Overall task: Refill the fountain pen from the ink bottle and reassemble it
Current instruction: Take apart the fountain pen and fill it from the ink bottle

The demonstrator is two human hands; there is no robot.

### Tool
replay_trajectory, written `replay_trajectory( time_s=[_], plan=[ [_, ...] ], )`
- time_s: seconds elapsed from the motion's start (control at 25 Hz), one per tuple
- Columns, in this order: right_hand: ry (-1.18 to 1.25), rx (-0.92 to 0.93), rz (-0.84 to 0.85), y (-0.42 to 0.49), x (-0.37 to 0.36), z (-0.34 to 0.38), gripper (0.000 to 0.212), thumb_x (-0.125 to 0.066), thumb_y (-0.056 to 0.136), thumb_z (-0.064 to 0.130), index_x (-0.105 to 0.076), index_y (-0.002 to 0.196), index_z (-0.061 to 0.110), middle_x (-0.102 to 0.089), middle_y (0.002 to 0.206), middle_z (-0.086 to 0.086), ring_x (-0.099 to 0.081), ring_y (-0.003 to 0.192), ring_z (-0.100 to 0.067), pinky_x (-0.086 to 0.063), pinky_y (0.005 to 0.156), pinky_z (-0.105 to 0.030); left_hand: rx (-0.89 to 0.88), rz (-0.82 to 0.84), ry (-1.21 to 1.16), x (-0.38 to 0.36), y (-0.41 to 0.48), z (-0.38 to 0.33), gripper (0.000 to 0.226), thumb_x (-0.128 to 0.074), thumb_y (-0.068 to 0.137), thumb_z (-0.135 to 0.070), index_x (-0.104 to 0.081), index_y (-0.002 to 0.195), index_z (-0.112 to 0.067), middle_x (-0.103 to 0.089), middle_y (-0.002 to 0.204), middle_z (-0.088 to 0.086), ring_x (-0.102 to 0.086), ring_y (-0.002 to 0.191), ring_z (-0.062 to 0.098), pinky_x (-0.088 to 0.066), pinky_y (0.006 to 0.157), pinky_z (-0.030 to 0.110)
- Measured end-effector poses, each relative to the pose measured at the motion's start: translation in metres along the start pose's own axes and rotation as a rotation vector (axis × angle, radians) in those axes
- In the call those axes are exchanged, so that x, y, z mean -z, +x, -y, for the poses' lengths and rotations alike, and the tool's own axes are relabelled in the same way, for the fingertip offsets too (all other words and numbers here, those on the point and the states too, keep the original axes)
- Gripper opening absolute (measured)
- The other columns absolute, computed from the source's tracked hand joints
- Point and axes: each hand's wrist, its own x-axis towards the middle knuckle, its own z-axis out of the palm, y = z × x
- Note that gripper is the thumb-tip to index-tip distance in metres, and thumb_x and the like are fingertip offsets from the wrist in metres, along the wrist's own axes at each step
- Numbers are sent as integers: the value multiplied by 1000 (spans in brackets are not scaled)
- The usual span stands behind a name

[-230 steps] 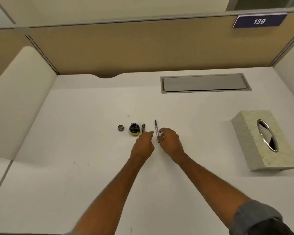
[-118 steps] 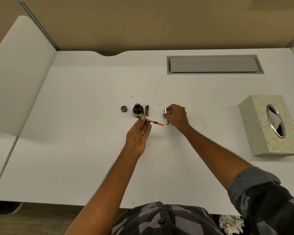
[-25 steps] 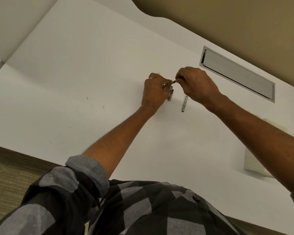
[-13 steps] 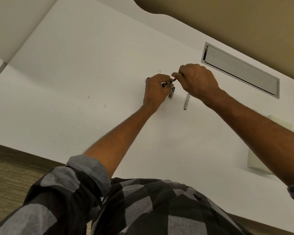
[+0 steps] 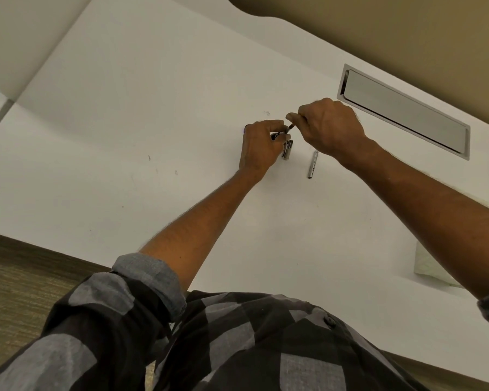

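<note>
From the head camera, the left hand (image 5: 261, 148) cups what I take for the ink bottle, mostly hidden. The right hand (image 5: 329, 127) pinches the pen's converter end (image 5: 291, 126) above it. Barrel (image 5: 312, 164) and cap (image 5: 288, 149) lie beside. Best keep the nib submerged and twist slowly.

Around the silver pen barrel (image 5: 312, 164) lying on the white desk (image 5: 141, 114), bare surface opens toward the person and leftward, while both hands (image 5: 261, 146) (image 5: 329, 128) crowd just behind it and a recessed metal hatch (image 5: 404, 112) lies farther back-right.
</note>
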Motion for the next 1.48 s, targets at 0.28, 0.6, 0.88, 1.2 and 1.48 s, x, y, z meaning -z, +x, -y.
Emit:
replay_trajectory(
  time_s=[0.28, 0.6, 0.88, 1.2, 1.48],
  plan=[
    [174, 109, 27, -2, 4, -5, 19, -58, 103, 23, -67, 108, 7, -71, 103, -13, -66, 92, -33, -56, 80, -49, 1, -1, -1, -1, 2, -1, 21, -78, 87, -12, -79, 106, -4, -79, 109, 11, -72, 103, 19, -42, 80, 0],
    [15, -59, 31, 1, -3, -2, 52, -40, 109, 46, -65, 84, 7, -59, 77, -13, -52, 69, -32, -38, 63, -38, 16, 34, 15, -1, 1, -2, 19, -75, 88, -9, -79, 105, -3, -79, 107, 12, -73, 97, 20, -44, 74, 3],
    [156, 92, 28, -5, 2, -8, 21, -52, 104, 24, -63, 108, 6, -67, 107, -13, -63, 95, -34, -51, 76, -44, -7, 30, 27, 2, 1, -6, 19, -76, 88, -11, -79, 104, -2, -79, 107, 13, -73, 100, 22, -53, 92, 23],
    [85, 19, -22, -2, -3, -8, 40, -46, 108, 38, -66, 102, 4, -68, 96, -16, -58, 79, -31, -45, 66, -41, -3, 42, 44, 3, 2, -9, 20, -75, 88, -12, -79, 106, -3, -79, 108, 12, -72, 102, 22, -53, 91, 21],
    [157, 101, -19, -5, 1, -13, 28, -53, 105, 28, -68, 100, 4, -67, 92, -13, -64, 85, -33, -47, 68, -41, 2, 65, 56, 3, 2, -10, 20, -74, 89, -14, -79, 106, -4, -79, 103, 13, -74, 93, 25, -56, 88, 32]
  ],
)
